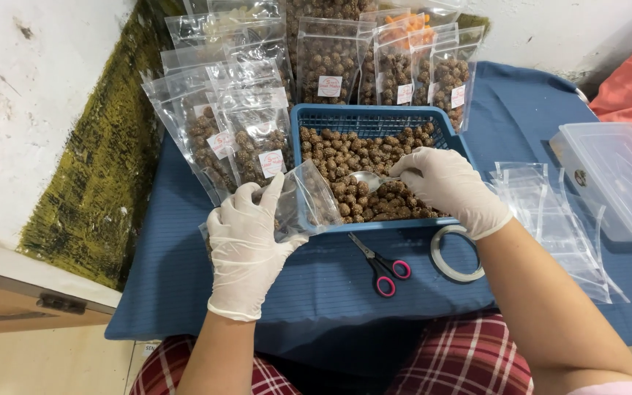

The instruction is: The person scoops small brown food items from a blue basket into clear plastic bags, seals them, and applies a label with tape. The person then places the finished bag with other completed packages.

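1. A clear plastic pouch (307, 201), partly filled with brown coated snack balls, is held open at the front left corner of a blue basket (374, 121), its mouth turned toward the basket
2. The left hand (246, 234), in a white glove, grasps the pouch from its left side, thumb raised along the pouch edge, fingers curled round the back, forearm rising from the lower edge of the view
3. The right hand (448, 186), also gloved in white, is clenched round the handle of a metal spoon (371, 178); the wrist bends down and left, so the spoon bowl lies over the snack balls (360, 157) in the basket, just beside the pouch mouth
4. The basket sits on a blue cloth (521, 117) covering the bench
5. On the cloth just in front of the basket lie scissors with pink handles (380, 267) and, to their right, a roll of clear tape (456, 254) partly under the right wrist
6. Empty clear pouches (550, 219) lie spread to the right, with a clear lidded plastic box (616, 179) beyond them
7. Filled, labelled pouches (257, 102) stand behind and left of the basket, leaning against a white wall (38, 88)
8. Red checked trousers (462, 358) show at the bottom
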